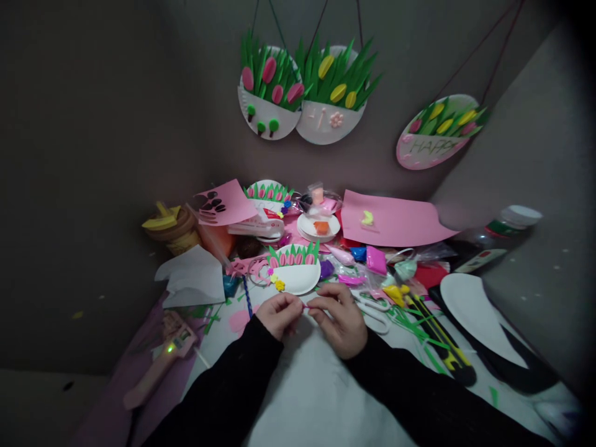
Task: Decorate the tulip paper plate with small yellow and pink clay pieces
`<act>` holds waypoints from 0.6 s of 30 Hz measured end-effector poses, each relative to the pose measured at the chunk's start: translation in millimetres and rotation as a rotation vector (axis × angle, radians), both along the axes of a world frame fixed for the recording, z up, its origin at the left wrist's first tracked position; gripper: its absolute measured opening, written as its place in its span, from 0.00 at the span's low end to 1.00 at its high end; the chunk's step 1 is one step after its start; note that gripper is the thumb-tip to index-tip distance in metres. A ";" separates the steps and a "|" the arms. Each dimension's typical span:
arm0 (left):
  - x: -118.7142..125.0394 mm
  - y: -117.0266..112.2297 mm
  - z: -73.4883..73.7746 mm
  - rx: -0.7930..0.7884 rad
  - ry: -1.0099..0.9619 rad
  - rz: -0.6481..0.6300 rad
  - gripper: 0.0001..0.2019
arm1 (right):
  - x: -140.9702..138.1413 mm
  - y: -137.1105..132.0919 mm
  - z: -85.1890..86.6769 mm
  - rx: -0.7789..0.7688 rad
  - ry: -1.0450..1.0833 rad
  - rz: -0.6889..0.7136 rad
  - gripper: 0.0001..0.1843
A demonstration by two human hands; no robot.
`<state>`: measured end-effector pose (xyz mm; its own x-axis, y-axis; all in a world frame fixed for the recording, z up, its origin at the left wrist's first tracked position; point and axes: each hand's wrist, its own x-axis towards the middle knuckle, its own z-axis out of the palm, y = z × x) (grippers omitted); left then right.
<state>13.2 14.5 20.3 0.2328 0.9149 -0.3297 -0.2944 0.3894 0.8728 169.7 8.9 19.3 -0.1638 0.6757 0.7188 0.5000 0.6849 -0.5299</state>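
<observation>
My left hand (pixel 280 312) and my right hand (pixel 342 320) meet over the white work surface, fingertips close together. Between them they pinch a small pink piece of clay (pixel 305 305), mostly hidden by the fingers. Just beyond the hands lies a half-covered paper plate (pixel 300 277) with green paper grass and pink paper tulips along its upper edge. Small clay flowers (pixel 280 285), yellow and pink, sit at its left side. White-handled scissors (pixel 372 313) lie to the right of my right hand.
A hot glue gun (pixel 161 363) with a lit green light lies at left. Packets of coloured clay (pixel 376 260), green paper strips (pixel 421 326), a yellow-black cutter (pixel 442 341) and a bottle (pixel 493 239) crowd the back and right. Decorated plates (pixel 331 123) hang on the wall.
</observation>
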 end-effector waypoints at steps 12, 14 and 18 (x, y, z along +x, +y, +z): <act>-2.3 4.8 6.7 -0.071 -0.184 0.180 0.17 | 2.7 4.4 -1.6 -0.001 0.063 0.026 0.08; 0.6 1.3 1.0 -0.004 -0.055 0.065 0.21 | 2.4 4.1 -1.6 -0.010 0.058 0.032 0.08; 2.8 -3.7 -4.4 0.036 0.155 -0.075 0.25 | 0.9 1.9 0.6 -0.002 0.026 0.075 0.10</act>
